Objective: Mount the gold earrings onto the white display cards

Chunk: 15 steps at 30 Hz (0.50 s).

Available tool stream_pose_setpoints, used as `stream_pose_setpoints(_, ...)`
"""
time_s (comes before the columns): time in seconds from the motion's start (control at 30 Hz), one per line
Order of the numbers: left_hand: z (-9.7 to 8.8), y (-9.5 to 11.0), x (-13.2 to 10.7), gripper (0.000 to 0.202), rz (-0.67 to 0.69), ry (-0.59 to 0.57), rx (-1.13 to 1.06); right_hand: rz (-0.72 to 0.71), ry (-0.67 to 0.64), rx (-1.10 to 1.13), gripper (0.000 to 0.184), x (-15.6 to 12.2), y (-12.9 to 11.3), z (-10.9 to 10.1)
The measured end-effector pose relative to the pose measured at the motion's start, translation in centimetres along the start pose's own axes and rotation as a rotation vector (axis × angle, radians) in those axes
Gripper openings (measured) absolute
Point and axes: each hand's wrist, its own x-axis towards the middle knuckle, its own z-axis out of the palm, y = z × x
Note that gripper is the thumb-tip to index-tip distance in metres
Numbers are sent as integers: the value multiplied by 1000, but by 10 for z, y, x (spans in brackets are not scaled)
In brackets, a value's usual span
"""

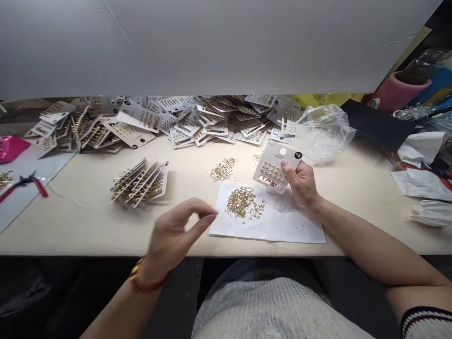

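My right hand (302, 184) grips a grey earring card (277, 165) studded with gold pieces, tilted above the table. My left hand (178, 232) hovers over the table's front edge, thumb and forefinger pinched together; whether something tiny sits between them I cannot tell. Between the hands lies a white paper sheet (282, 223) carrying a heap of small gold pieces (243, 202). A second cluster of gold rings (222, 169) lies on the bare table behind it.
A small stack of filled cards (139, 183) stands left of centre. A large pile of cards (176, 120) spreads along the back. Red-handled pliers (26, 184) lie far left, a clear plastic bag (325, 132) right, crumpled paper (422, 179) far right.
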Motion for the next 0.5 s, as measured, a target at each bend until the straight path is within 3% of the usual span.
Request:
stream_pose_setpoints(0.13,39,-24,51,6,145,-110,-49,-30,14,-49,39,3,3,-1)
stream_pose_setpoints(0.27,71,-32,92,6,193,-92,-20,-101,22,-143,39,3,1,-2)
stream_pose_setpoints(0.5,87,-42,98,5,200,-57,-69,-225,43,-360,36,0,-2,0)
